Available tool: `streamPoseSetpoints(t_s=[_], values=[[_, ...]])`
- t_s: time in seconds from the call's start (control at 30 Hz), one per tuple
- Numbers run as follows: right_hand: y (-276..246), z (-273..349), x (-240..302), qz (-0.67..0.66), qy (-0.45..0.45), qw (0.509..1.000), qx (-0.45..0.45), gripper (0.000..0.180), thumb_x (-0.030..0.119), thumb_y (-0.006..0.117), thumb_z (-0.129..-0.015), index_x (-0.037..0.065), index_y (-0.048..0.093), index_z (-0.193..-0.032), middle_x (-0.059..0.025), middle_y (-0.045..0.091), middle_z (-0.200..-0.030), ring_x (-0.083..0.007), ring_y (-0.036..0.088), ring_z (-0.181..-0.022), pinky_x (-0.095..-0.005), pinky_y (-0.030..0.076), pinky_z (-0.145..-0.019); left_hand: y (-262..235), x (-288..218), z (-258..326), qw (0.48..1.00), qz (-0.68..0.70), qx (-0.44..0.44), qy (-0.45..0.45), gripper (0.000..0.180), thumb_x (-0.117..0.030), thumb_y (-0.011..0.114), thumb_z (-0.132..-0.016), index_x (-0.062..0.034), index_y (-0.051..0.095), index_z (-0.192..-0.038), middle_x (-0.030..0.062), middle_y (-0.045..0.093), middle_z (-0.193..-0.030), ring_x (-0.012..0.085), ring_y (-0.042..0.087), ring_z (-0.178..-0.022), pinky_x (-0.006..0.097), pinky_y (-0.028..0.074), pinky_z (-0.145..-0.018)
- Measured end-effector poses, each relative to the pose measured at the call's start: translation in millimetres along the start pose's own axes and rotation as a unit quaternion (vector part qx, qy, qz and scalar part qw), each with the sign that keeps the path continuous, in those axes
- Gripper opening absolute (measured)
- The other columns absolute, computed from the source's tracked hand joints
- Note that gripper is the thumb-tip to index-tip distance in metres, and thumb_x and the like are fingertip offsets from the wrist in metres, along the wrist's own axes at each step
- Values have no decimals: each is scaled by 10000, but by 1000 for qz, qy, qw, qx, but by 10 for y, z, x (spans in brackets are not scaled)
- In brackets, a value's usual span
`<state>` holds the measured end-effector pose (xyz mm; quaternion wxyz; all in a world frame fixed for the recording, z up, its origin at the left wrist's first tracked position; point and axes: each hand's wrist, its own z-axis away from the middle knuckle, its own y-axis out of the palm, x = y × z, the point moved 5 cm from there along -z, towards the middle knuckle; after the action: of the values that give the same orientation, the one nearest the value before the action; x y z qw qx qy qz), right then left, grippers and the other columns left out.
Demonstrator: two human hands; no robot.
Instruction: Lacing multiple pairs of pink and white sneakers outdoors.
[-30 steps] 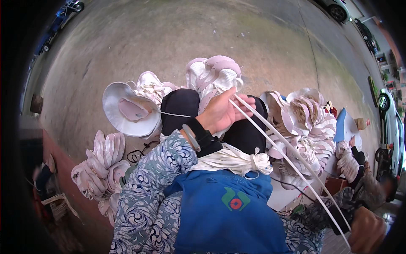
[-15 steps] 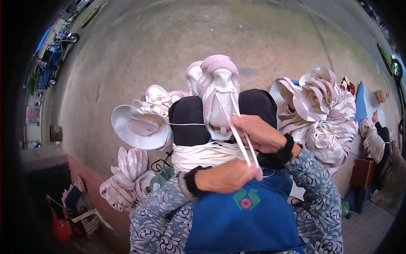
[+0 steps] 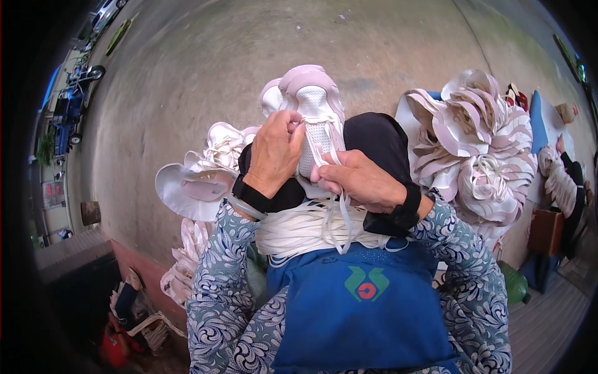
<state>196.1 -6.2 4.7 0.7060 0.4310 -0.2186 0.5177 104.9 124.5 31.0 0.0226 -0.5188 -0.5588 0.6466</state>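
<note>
In the head view, the person is sitting over a pink and white shoe upper (image 3: 311, 115) that is standing toe-up between black-clad knees (image 3: 380, 140), just above a bundle of white laces (image 3: 305, 227) lying across the lap. The left hand (image 3: 274, 153) is reaching up along the left side of the upper, its fingers (image 3: 289, 121) pinching together on a white lace (image 3: 333, 187) near the top of the mesh tongue. The right hand (image 3: 358, 181) is resting against the lower right part of the upper, its fingers (image 3: 324, 174) curled together around the same lace, whose loose ends are hanging down to the bundle. Both wrists are wearing black cuffs, and the sleeves are showing a blue and white swirl print. A blue apron (image 3: 361, 311) is covering the lap below the bundle.

To the left of the knees, a heap of pale shoe parts (image 3: 199, 181) is lying on the concrete floor (image 3: 205, 68). To the right, a larger pile of pink and white uppers (image 3: 479, 143) is standing well apart from the hands. At the far right edge, another person's arm (image 3: 560, 174) is showing beside a blue sheet (image 3: 541, 115).
</note>
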Motion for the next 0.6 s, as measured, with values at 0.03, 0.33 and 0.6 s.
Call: streamPoseSetpoints(t_s=[0.03,0.33,0.6], values=[[-22,-2,-20,19,13,1000,3,180,158,501,-972,37,632,-949,70,489,-672,-16,413,-583,-175,287,-468,27,14,-31,1000,-6,3,1,164,-122,618,-882,10,598,-976,171,636,-880,338,642,-798,411,502,-692],[-13,41,158,-15,9,1000,-11,137,155,550,-888,66,635,-828,44,502,-669,-38,402,-528,-211,281,-432,89,260,-198,982,115,114,-101,128,-111,517,-926,9,548,-956,124,586,-716,250,589,-561,374,473,-524],[-209,250,247,121,-83,989,21,234,180,475,-956,18,630,-893,-65,569,-719,-165,509,-589,-285,392,-548,52,313,-47,953,198,97,-208,200,-204,488,-992,-10,528,-965,15,517,-671,70,468,-462,212,382,-381]])
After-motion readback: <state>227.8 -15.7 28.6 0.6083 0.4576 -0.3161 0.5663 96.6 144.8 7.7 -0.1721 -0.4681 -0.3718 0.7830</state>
